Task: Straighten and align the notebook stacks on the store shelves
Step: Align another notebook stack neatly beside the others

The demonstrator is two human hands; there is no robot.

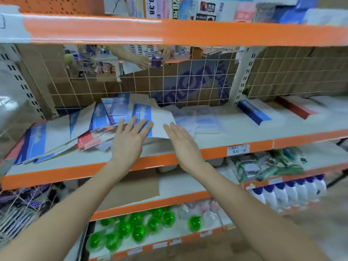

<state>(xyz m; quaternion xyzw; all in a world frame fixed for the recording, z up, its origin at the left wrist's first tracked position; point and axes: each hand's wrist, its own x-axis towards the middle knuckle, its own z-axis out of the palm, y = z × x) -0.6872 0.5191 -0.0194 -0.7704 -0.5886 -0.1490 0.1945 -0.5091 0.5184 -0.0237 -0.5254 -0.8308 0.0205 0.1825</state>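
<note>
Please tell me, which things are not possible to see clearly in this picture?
- Head view: price label writing, too small and blurred.
- Notebooks low in the pile, covered by upper ones.
- Left hand and right hand: contact with the notebooks unclear, motion blur.

A shop — orange shelves (188, 32) stocked with goods, a handwritten price tag (238, 149) on the edge.

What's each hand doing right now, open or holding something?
Left hand: open, fingers straight, lying on the blue notebook.
Right hand: open, fingers straight, holding nothing, beside the notebook's edge; contact cannot be told.
</note>
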